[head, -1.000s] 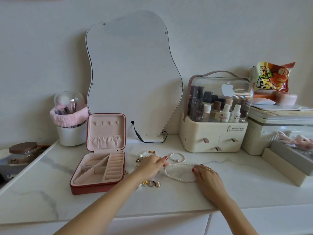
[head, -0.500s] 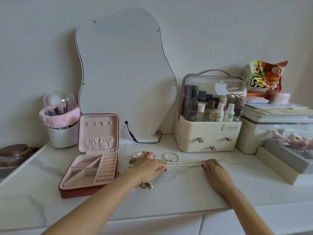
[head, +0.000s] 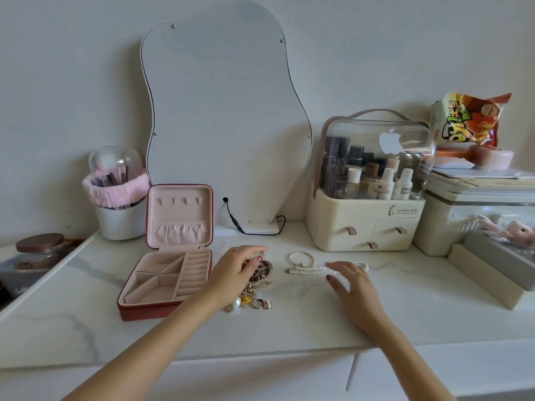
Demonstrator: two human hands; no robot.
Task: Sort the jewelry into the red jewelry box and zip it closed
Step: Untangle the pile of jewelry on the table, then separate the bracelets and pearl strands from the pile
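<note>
With the red jewelry box lying open and empty toward the tabletop's left edge, the left hand is hovering with loosely curled fingers over the jewelry heap beside it, while the right hand is resting its spread fingers on the pearl necklace, seemingly steadying it.

The open jewelry box sits left on the countertop; a jewelry pile lies just right of it, a pearl necklace farther right, the mirror behind.
</note>
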